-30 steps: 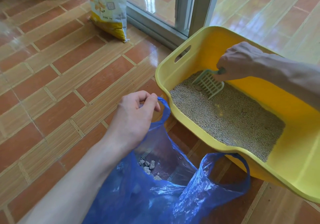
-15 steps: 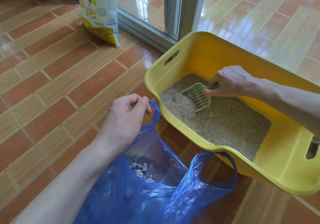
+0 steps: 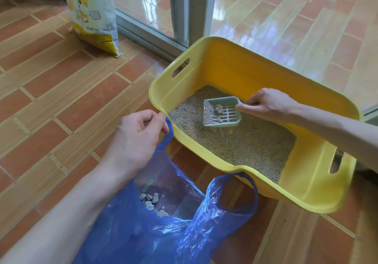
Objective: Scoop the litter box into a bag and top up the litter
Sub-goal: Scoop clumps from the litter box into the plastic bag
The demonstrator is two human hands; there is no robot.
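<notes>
While the left hand (image 3: pixel 135 141) pinches the blue bag (image 3: pixel 163 229) handle, the right hand (image 3: pixel 270 105) grips the scoop (image 3: pixel 222 111), holding clumps over the litter box (image 3: pixel 235 65) between them.

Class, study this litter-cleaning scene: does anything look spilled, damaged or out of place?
Nothing stands out. The litter stays inside the yellow box, clumps lie in the blue bag, and the scoop carries a clump over the box.

a slotted scoop (image 3: pixel 222 111) is hovering over the litter, the near wall of the yellow litter box (image 3: pixel 206 159) rising between it and the blue bag (image 3: pixel 143 233). the left hand (image 3: pixel 135 141) is holding one handle up, keeping the bag's mouth gaping; the other handle is drooping against the box.
</notes>
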